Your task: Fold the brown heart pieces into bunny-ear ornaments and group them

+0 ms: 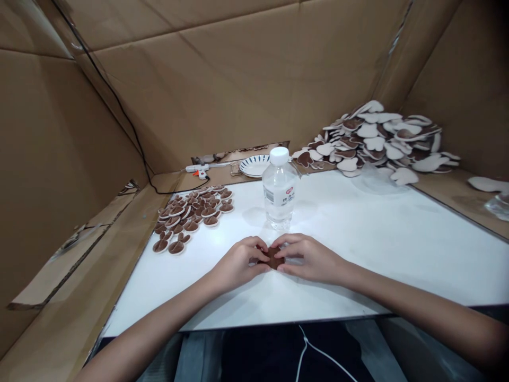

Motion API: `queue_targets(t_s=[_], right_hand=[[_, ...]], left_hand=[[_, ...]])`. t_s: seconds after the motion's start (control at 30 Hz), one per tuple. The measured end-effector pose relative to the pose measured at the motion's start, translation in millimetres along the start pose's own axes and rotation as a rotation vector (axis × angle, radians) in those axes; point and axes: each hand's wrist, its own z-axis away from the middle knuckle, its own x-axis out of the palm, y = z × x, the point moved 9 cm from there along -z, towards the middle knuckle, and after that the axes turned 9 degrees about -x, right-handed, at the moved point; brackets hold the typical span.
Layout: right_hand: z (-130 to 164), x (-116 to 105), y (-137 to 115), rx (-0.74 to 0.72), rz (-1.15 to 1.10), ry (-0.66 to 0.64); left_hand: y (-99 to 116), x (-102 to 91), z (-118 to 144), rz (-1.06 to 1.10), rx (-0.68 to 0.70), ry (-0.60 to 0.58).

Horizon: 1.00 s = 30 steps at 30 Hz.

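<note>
Between my two hands, near the front middle of the white table, is a brown felt-like piece (pixel 274 258). My left hand (pixel 245 260) grips its left side with bent fingers. On the opposite side, the fingers and thumb of my right hand (pixel 306 258) close on its right edge. Both hands cover much of the piece, so its full outline is hidden. Just behind it stands a clear plastic bottle (pixel 279 193) with a white cap, upright and apart from the piece.
Round brown pieces with ear shapes (pixel 194 212) lie grouped at left. A tall pile of brown and white cutouts (pixel 374 140) is at back right. Behind the bottle are a striped plate (pixel 254 166) and a glue gun (pixel 202 171) with a black cord. Cardboard walls (pixel 222 79) surround the table (pixel 377 244).
</note>
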Motion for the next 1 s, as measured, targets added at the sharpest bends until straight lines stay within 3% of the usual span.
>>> queue_targets(t_s=[0.3, 0.6, 1.0], right_hand=[[4, -1, 2, 0.06, 0.011, 0.017], [5, 2, 0, 0.027, 0.157, 0.012], [1, 0, -6, -0.01, 0.168, 0.029]], left_hand=[[13, -0.8, 6, -0.099, 0.065, 0.02], [14, 1.8, 5, -0.199, 0.128, 0.088], [13, 3.0, 2, -0.208, 0.138, 0.133]])
